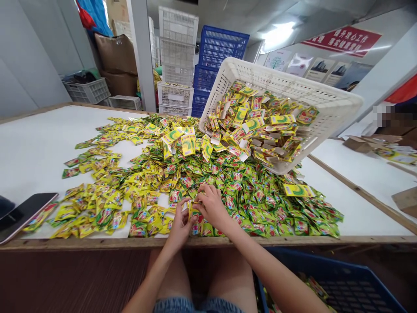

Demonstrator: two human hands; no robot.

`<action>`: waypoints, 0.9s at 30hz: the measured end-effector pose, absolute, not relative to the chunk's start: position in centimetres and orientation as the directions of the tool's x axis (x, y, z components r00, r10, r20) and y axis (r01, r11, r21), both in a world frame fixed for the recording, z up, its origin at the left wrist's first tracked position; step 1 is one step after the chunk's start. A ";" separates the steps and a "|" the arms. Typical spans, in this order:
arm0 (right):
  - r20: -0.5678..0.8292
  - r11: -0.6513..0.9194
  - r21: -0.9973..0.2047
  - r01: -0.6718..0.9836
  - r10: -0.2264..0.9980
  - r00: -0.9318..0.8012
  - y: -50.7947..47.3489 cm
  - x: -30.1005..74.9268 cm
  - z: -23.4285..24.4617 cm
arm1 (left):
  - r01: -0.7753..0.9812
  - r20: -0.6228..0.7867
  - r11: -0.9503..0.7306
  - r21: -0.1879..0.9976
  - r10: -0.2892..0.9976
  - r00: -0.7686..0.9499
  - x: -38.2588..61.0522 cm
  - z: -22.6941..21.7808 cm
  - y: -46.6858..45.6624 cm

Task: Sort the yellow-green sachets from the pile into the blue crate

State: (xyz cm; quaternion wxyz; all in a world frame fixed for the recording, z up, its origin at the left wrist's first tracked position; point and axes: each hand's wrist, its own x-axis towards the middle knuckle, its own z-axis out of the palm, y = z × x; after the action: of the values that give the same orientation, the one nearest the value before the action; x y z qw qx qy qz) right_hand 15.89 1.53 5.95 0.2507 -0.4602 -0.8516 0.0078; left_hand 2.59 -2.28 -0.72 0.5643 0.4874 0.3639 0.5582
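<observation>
My left hand is closed around the lower side of a small yellow box, near the table's front edge. The fingers of my right hand are pinched together at the top of that box, and they hide much of it. Around both hands lie loose candy-like sachets: green ones with red print heap up to the right, yellow ones spread to the left. Just beyond, several flattened or open yellow boxes rest on the heap.
A white plastic basket tilts toward me on the heap, full of yellow boxes. At the left edge lies a phone. A blue crate with sachets stands below the table at right. White crates and blue crates are stacked behind.
</observation>
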 end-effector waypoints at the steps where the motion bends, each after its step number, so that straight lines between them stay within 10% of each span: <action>1: 0.431 0.571 -0.225 0.790 0.785 -0.445 1.6 15.9 5.9 | -0.286 0.135 -0.096 0.953 0.984 0.118 2.6 -0.7 -2.3; 19: 0.325 0.532 -0.484 0.695 0.847 -0.421 0.5 16.8 4.6 | -0.232 0.150 -0.127 0.964 0.985 0.087 2.6 -0.6 -2.2; 27: 0.287 0.609 -0.373 0.700 0.793 -0.537 1.2 16.5 5.7 | -0.199 0.147 -0.133 0.971 0.988 0.054 2.7 -0.4 -2.5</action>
State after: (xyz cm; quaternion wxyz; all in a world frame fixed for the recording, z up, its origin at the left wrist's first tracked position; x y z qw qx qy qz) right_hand 16.55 1.21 5.67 0.2176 -0.4292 -0.8700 0.1071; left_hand 2.66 -2.51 -0.42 0.5269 0.4994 0.3947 0.5632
